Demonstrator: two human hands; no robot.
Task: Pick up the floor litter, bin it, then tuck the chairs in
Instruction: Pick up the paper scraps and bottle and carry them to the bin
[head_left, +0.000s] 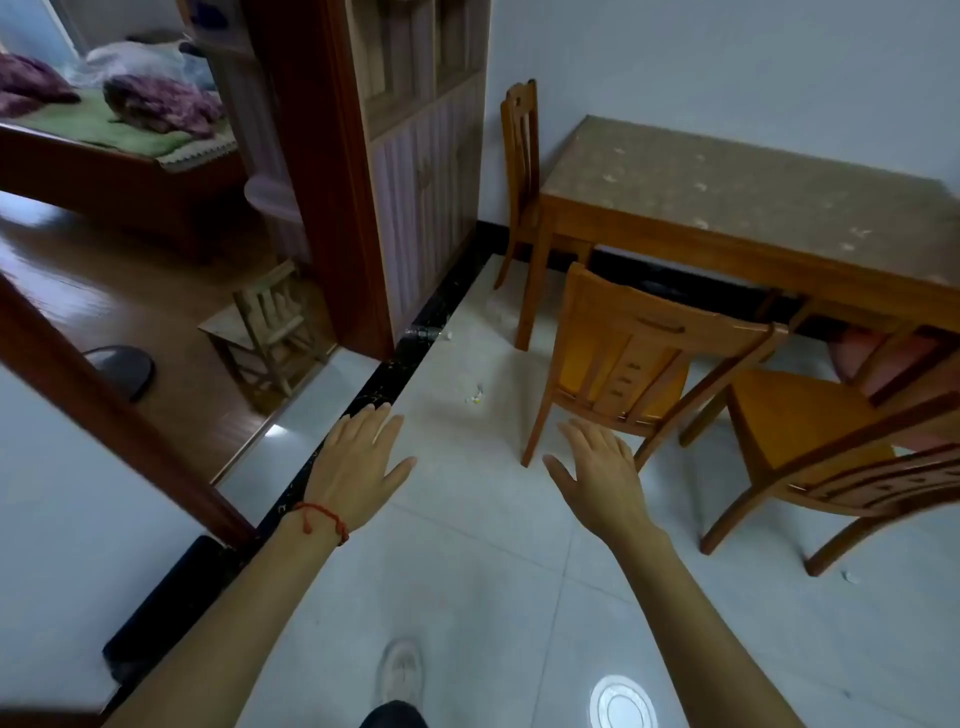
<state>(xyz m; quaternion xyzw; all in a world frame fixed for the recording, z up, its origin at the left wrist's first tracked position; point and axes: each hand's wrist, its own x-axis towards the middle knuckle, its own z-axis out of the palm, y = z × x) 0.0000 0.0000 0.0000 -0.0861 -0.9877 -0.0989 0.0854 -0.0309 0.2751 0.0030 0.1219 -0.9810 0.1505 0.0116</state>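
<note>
Small bits of litter lie on the pale tiled floor: a white and yellow scrap (475, 397) ahead of my hands, a white piece (448, 336) by the black floor strip, and another (850, 577) near the right chair's leg. My left hand (358, 462) and my right hand (597, 475) are both stretched forward, palms down, fingers spread, holding nothing. Three wooden chairs stand around the table (727, 192): one (623, 358) pulled out just ahead of my right hand, one (810, 441) pulled out at the right, one (519, 156) by the wall.
A wooden cabinet (421, 171) and door frame (322, 182) stand at the left, opening to a bedroom with a bed (104, 135) and a small stool (270, 327). My shoe (400, 670) shows at the bottom. A red stool (878, 353) sits under the table.
</note>
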